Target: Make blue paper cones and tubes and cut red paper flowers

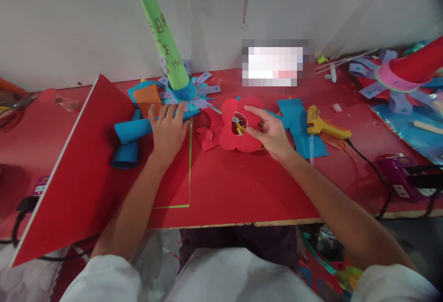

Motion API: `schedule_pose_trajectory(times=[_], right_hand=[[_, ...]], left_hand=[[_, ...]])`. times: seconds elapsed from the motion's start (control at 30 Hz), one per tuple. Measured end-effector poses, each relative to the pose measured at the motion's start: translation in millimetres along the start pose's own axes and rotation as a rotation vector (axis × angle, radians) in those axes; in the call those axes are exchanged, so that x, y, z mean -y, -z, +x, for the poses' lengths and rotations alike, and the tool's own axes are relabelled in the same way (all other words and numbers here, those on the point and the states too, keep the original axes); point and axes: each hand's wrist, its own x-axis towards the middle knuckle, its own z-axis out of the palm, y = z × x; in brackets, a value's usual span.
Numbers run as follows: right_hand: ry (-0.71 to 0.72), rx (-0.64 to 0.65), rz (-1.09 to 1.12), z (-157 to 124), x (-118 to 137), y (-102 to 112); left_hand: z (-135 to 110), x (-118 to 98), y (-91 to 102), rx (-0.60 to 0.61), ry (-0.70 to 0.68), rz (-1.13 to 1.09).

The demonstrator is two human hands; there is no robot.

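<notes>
My left hand lies on a blue paper roll at the table's middle left, fingers curled over it. My right hand pinches the right edge of a red paper flower with a round hole in its middle. Through the hole show scissors with yellow handles. A red paper scrap lies just left of the flower. A tall green paper tube with writing stands on a blue and lilac petal base beyond my left hand.
A large red card sheet overhangs the table's front left. A yellow glue gun lies on blue paper right of my right hand, its cord running to a purple power strip. Another red tube craft stands far right.
</notes>
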Motion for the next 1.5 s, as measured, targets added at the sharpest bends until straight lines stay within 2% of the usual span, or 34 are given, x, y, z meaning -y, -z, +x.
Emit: schedule_pose_trajectory(times=[0.1, 0.17, 0.3, 0.4, 0.47, 0.53, 0.63, 0.8, 0.93, 1.07, 1.13, 1.2, 1.27, 1.37, 1.5], right_hand=[[0.023, 0.017, 0.031, -1, 4, -2], [0.023, 0.023, 0.021, -1, 6, -2], [0.009, 0.017, 0.016, 1, 8, -2], [-0.003, -0.009, 0.053, 2, 6, -1], [-0.036, -0.025, 0.09, 1, 5, -1], [-0.085, -0.029, 0.149, 1, 5, -1], [-0.142, -0.048, 0.223, 1, 7, 3], [-0.065, -0.138, 0.184, 7, 29, 18], [0.105, -0.152, 0.073, 17, 74, 22], [0.302, -0.149, 0.112, 30, 129, 16], [0.287, -0.143, 0.084, 37, 153, 12], [0.266, -0.133, 0.146, 44, 170, 6], [0.32, -0.054, 0.262, 50, 178, 2], [0.377, 0.083, 0.385, 53, 171, -3], [0.168, 0.125, 0.301, 48, 145, -6]], left_hand=[[1, 8, -0.1, 0.053, 0.005, 0.021], [4, 7, 4.1, 0.024, 0.012, -0.03], [22, -11, 31.7, -0.189, 0.03, -0.307], [39, -36, 59.6, -0.326, -0.054, -0.653], [47, -54, 72.4, -0.292, -0.146, -0.954], [50, -69, 76.1, -0.22, -0.231, -1.231], [46, -82, 64.1, -0.121, -0.185, -1.38], [32, -87, 36.4, 0.076, -0.121, -1.336], [29, -86, 38.1, 0.204, -0.103, -1.263], [31, -85, 43.3, 0.187, -0.126, -1.229], [32, -86, 42.1, 0.152, -0.145, -1.204], [31, -89, 39.1, 0.134, -0.154, -1.188], [28, -91, 35.7, 0.151, -0.149, -1.185], [23, -91, 31.4, 0.182, -0.135, -1.18], [16, -87, 27.7, 0.194, -0.081, -1.101]])
